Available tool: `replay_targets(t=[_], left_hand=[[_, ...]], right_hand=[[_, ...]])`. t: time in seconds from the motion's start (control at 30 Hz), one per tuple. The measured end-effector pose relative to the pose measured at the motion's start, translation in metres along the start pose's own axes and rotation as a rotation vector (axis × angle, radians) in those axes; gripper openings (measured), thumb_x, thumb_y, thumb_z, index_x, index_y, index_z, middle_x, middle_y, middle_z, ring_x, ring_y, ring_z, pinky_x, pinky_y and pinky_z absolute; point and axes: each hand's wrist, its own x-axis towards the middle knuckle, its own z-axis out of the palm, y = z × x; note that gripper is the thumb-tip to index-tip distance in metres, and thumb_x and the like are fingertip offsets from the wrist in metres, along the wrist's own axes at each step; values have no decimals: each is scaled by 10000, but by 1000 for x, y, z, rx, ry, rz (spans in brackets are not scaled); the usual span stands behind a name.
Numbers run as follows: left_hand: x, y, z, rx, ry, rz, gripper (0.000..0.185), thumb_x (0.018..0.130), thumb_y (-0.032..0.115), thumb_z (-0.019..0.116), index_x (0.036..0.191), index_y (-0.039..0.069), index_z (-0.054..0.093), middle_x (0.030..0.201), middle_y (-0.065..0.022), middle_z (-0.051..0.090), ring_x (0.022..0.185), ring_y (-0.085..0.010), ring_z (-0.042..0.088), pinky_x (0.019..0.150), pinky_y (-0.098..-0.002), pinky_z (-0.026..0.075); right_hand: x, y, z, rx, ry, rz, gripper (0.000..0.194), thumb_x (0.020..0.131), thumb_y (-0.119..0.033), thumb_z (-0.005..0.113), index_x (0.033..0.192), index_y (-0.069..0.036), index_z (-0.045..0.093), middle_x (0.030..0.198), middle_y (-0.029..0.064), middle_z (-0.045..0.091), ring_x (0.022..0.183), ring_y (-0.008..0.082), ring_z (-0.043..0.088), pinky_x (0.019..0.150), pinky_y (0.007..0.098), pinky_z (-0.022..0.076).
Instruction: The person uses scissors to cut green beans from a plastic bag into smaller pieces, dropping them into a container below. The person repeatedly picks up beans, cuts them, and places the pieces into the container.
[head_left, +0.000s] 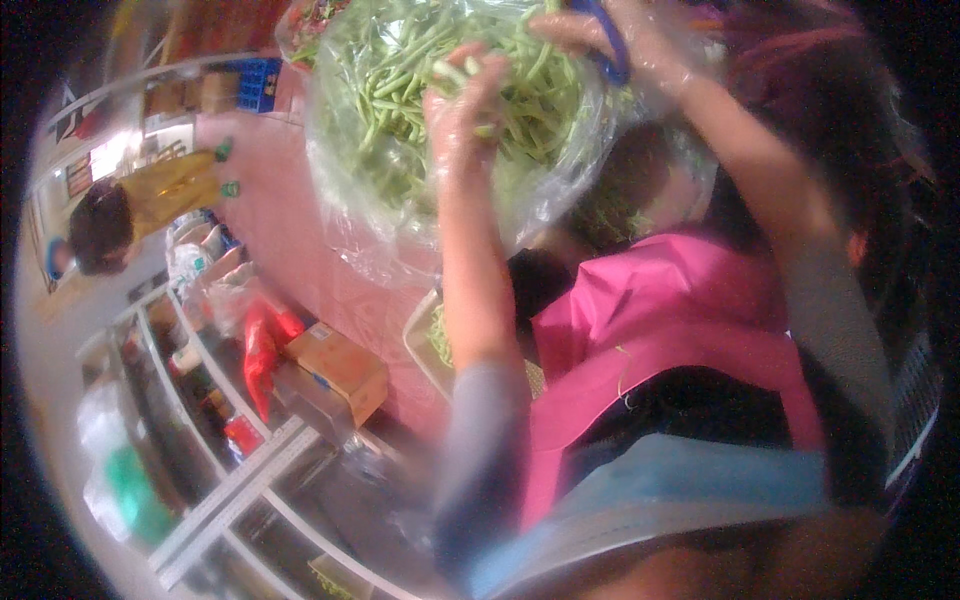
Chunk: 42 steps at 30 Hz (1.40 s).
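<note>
A large clear plastic bag (337, 187) full of green beans (397, 82) lies at the top centre. Over the beans, my left hand (465, 97) is closed around a few green beans, whose pale ends stick out between the fingers. My right hand (637, 37), at the bag's upper right edge, holds a tool with blue-purple loop handles (616, 56), apparently scissors; its blades cannot be made out. Both hands look covered by thin clear gloves. Part of a pale basket (420, 352) with cut green pieces shows beside my left forearm.
Metal shelving (232, 495) with goods stands at lower left, near a cardboard box (341, 367) and a red plastic bag (262, 345). Another person (165, 191) in yellow is at the far left. Blue crates (259, 85) stand at upper left. Dark greens (615, 195) lie below the bag's right side.
</note>
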Motion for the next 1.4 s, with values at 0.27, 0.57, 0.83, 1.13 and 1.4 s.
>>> replay_targets(t=[0.27,0.57,0.83,1.13,1.4], left_hand=[[-5,-5,22,349,-153,185,461,733,30,788,1159,55,614,879,-13,649,661,-59,548,564,-211,439],[-14,8,22,170,-207,101,539,748,61,753,1258,23,580,887,-21,654,629,-82,553,525,-212,401],[-17,14,25,209,-154,75,553,750,49,727,1277,1,566,868,-33,653,623,-95,558,532,-223,413],[-3,7,1,21,9,130,614,755,49,751,1323,51,518,892,-43,617,661,-130,562,526,-256,445],[6,43,-82,-456,391,252,304,829,83,750,1076,161,590,835,1,614,535,-59,463,444,-193,384]], right_hand=[[-6,22,27,253,-74,0,263,805,-159,816,942,1,660,822,0,643,755,94,577,655,276,492],[-3,5,12,469,-16,278,134,871,-83,727,940,-4,642,740,53,652,645,108,640,574,213,508],[-2,-6,6,365,-7,188,117,837,-81,730,868,-9,643,741,50,660,651,117,635,588,232,507],[-9,-8,4,287,-330,160,169,804,-122,765,833,-28,627,715,58,650,637,114,615,584,254,500],[-10,-17,-11,330,-748,114,79,835,-27,707,862,11,643,777,76,663,649,113,619,573,242,501]])
